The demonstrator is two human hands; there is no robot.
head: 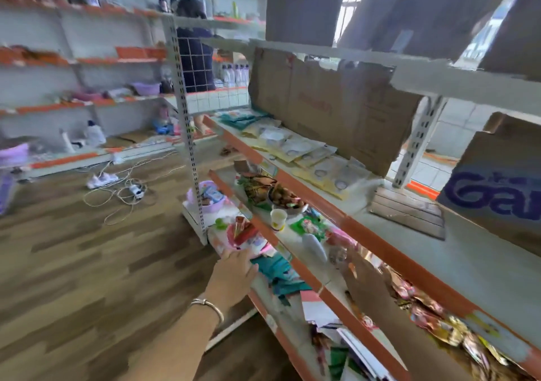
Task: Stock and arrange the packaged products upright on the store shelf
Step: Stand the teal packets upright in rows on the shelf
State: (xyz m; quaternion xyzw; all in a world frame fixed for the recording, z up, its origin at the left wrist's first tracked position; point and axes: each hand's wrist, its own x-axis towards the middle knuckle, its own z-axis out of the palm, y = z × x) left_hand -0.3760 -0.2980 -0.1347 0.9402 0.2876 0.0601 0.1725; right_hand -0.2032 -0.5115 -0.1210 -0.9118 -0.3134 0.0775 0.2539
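The frame is blurred by motion. My left hand [234, 272], a bangle on its wrist, reaches to the lower shelf [265, 312] with fingers extended, touching teal packets [278, 272] and a white-and-red packet [248, 238]. My right hand [363, 278] reaches under the orange rail of the middle shelf [319, 287] toward shiny foil snack packets [421, 307]; its fingertips are hidden, so its hold is unclear. Yellow and white packets [304, 152] lie flat on the upper shelf [433, 263].
A torn cardboard sheet [336, 108] leans at the back of the upper shelf, and a printed carton [497, 187] stands at its right. A paper cup [278, 219] stands on the middle shelf. Cables and a power strip [128, 190] lie on the wooden floor. A person [194, 49] stands behind the rack.
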